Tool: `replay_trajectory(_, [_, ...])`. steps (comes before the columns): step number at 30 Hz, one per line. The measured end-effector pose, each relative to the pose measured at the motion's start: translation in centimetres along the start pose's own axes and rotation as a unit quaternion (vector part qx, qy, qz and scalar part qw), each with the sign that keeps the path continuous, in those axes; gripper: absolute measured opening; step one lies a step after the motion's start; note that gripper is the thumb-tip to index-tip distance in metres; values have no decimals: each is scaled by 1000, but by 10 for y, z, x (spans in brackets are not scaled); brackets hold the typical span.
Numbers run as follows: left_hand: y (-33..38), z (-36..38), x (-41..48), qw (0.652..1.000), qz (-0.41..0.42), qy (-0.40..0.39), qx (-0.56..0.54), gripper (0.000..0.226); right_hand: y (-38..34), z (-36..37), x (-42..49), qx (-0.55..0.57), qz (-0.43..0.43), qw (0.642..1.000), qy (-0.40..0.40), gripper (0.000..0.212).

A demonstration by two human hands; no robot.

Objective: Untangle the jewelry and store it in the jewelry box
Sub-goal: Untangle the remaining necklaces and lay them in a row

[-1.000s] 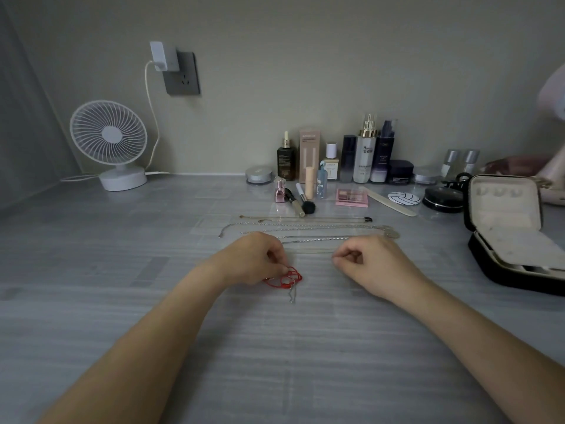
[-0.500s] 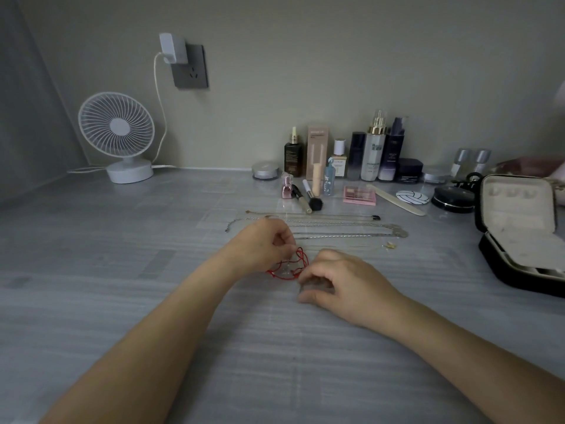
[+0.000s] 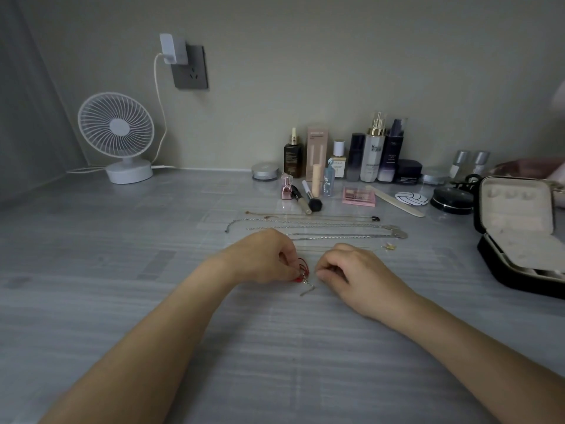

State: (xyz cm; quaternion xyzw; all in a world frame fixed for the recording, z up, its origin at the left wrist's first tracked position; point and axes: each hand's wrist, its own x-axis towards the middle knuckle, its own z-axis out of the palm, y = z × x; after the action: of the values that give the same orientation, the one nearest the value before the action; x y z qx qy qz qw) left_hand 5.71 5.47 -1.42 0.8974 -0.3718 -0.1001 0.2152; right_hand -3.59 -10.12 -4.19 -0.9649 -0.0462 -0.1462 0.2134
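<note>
Pinching a red cord bracelet (image 3: 302, 268) between our left hand (image 3: 265, 257) and curled right hand (image 3: 348, 272), just above the worktop (image 3: 122, 270); light, limp, likely snag-prone, so we should grip near its knot.

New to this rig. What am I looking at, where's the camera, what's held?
No machine here: a person's two bare hands, filmed by one wide-angle camera on their head, looking forward and down. The left hand pinches a red cord bracelet with a small silver piece dangling; the right hand is curled right beside it, its grip hidden. Behind them, several chains lie straightened on the grey table. An open jewelry box sits to the right, cosmetics and a fan along the wall.
</note>
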Motion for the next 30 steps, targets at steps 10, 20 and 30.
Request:
replay_trajectory(10, [2,-13,-2,995,-14,44,-83,6,-7,5,-1,0,3,1000,2,11])
replay_trajectory(20, [-18,-22,2,984,-87,133,-76,7,-4,7,-1,-71,-19,996,-46,16])
replay_trajectory(30, [-14,-19,4,984,-93,138,-57,15,-12,4,0,-59,14,997,-43,20])
